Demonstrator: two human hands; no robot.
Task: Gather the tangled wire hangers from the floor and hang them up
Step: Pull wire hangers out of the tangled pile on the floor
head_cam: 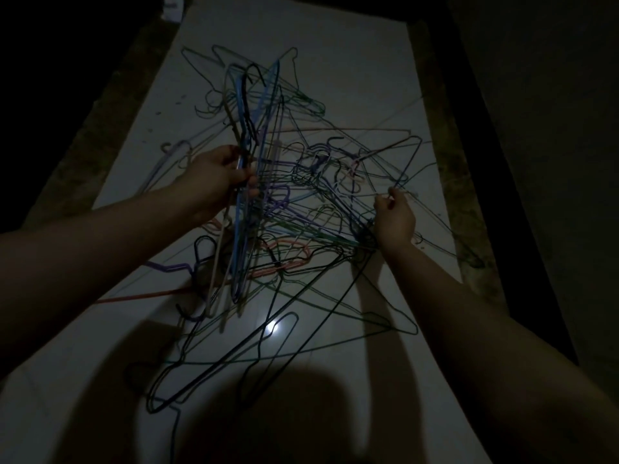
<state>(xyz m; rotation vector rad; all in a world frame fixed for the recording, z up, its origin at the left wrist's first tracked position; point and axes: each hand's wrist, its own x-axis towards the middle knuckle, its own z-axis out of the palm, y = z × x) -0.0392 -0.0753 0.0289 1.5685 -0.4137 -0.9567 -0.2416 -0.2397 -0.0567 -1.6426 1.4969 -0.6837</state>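
A tangled heap of thin wire hangers [311, 209] in green, purple, pink, black and blue sprawls across the pale tiled floor [355, 78]. My left hand [217, 177] is shut on a bunch of several hangers [249, 135], blue and black ones among them, held upright on edge above the heap. My right hand [393, 217] reaches into the right side of the tangle and pinches a thin wire of one hanger [407, 192] between thumb and fingers. A large dark hanger [234, 356] lies nearest me.
The scene is dim, with a small light glare [273, 328] on the tiles. Dark rough borders [465, 195] run along both sides of the pale strip. A small pale object [172, 8] stands at the far left. My shadow covers the near floor.
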